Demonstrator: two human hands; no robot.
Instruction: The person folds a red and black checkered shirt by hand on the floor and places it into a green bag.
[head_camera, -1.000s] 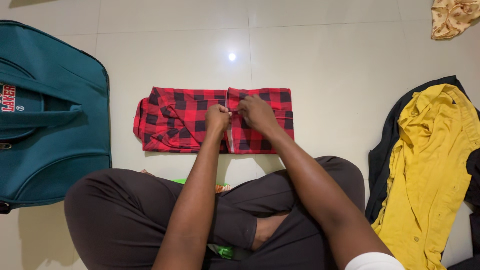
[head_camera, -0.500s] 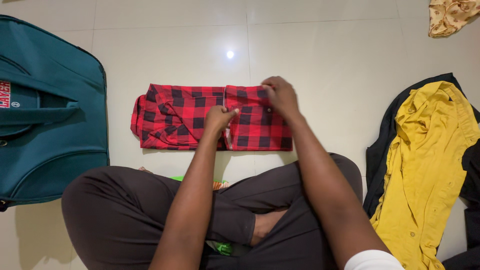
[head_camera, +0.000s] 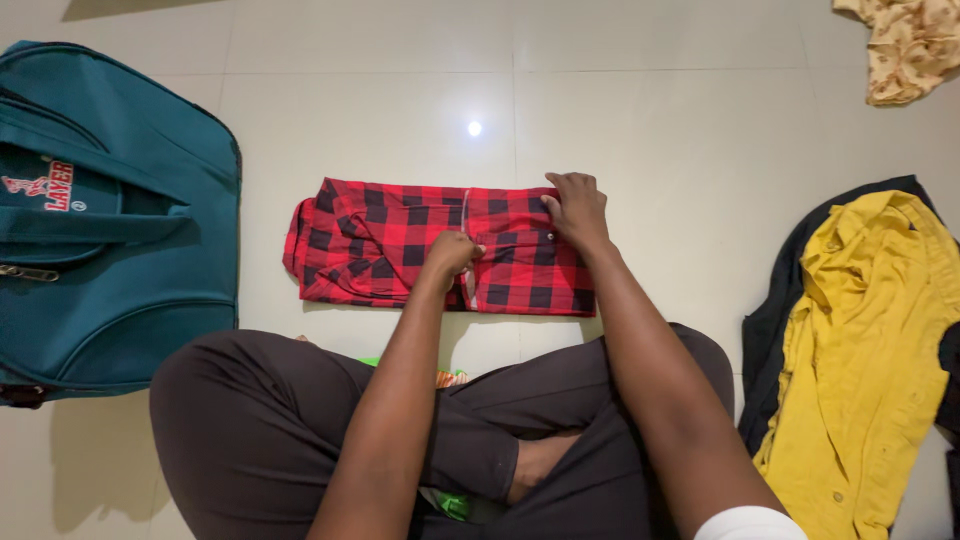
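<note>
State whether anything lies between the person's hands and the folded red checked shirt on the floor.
Nothing visible does. The left hand pinches the red checked shirt near its middle, and the right hand rests on its far right part.

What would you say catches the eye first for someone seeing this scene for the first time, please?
The folded red and black checked shirt on the pale tiled floor stands out at the centre, with the left hand pinching its middle and the right hand flat near its far edge. A large teal bag lies at the left, and a yellow shirt on dark cloth lies at the right.
</note>
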